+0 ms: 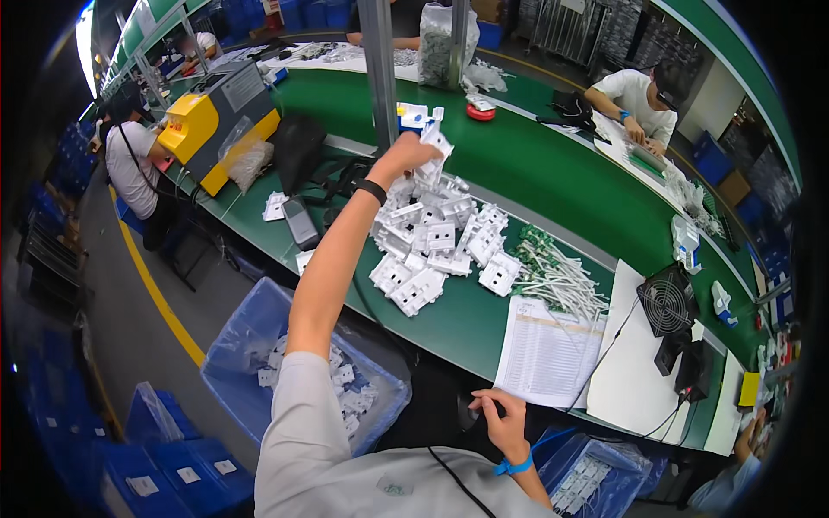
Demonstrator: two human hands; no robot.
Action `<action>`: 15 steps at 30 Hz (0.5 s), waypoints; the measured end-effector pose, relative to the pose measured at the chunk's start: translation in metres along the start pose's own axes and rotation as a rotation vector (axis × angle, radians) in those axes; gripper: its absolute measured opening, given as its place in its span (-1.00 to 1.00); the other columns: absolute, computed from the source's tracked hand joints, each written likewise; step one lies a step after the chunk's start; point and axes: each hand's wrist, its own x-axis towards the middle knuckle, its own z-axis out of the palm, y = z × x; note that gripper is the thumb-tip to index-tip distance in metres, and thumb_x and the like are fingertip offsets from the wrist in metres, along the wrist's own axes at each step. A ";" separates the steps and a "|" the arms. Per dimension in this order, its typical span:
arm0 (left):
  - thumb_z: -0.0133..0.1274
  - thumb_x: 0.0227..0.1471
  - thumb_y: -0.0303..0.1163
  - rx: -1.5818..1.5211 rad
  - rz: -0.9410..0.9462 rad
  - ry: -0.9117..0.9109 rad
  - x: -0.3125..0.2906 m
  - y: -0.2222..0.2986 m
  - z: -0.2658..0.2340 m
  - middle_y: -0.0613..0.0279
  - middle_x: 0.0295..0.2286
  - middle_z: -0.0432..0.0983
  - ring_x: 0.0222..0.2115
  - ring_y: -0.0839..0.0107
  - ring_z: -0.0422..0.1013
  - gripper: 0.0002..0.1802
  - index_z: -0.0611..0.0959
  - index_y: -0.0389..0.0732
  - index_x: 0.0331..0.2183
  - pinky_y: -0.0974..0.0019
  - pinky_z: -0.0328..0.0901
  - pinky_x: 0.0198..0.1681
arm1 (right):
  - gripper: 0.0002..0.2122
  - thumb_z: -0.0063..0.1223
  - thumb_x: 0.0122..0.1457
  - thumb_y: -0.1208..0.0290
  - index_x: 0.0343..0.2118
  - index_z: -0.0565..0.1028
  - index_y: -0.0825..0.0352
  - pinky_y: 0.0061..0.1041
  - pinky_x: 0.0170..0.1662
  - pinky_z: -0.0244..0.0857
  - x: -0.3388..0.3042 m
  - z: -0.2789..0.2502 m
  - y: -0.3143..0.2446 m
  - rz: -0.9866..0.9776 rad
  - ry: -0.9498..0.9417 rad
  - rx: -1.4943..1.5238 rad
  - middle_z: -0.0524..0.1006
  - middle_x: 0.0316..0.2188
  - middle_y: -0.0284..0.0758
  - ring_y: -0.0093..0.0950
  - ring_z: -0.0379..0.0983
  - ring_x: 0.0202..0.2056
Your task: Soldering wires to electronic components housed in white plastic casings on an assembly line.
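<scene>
My left hand (409, 156), with a black band on its wrist, reaches across the bench and is closed on a white plastic housing (437, 148). Below it lies a heap of similar white plastic housings (423, 226), several with small dark square openings. Just behind the hand is a blue and white part (414, 117), close to a metal post. My right hand (503, 420), wearing a blue wrist strap, stays low in front of the bench edge near a printed sheet (551, 356). Its fingers are curled together, and whatever they may hold is hidden.
Green boards with white wires (557, 274) lie right of the heap. A fan (667, 302) stands farther right. The metal post (377, 69) rises beside the green conveyor belt (553, 155). A lined blue bin (250, 345) holds white parts. Co-workers sit across and at left.
</scene>
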 end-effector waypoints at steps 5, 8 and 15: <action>0.39 -0.27 -0.03 0.195 -0.091 -0.015 0.014 -0.013 0.024 -0.08 -0.41 0.63 -0.50 0.15 0.58 -0.30 0.64 -0.56 -0.33 0.17 0.42 -0.50 | -0.87 0.02 0.23 0.59 -0.28 0.62 0.42 -0.48 -0.30 0.43 0.010 -0.008 0.003 0.054 0.024 0.018 0.63 -0.48 -0.25 -0.42 0.59 -0.43; 0.41 -0.38 0.18 0.384 0.035 0.017 0.013 -0.019 0.018 -0.14 -0.37 0.65 -0.39 0.09 0.60 -0.13 0.67 -0.54 -0.34 0.21 0.45 -0.29 | -0.87 0.03 0.22 0.59 -0.27 0.62 0.43 -0.49 -0.31 0.43 0.017 -0.009 0.002 0.041 -0.011 0.013 0.63 -0.48 -0.25 -0.42 0.59 -0.43; 0.32 -0.25 0.28 0.457 0.131 0.206 -0.042 -0.022 -0.026 -0.25 -0.36 0.62 -0.29 0.02 0.59 -0.04 0.63 -0.56 -0.22 0.13 0.41 -0.16 | -0.87 0.03 0.22 0.60 -0.27 0.62 0.43 -0.52 -0.37 0.40 0.022 -0.003 -0.002 -0.051 -0.128 -0.007 0.62 -0.49 -0.25 -0.45 0.57 -0.46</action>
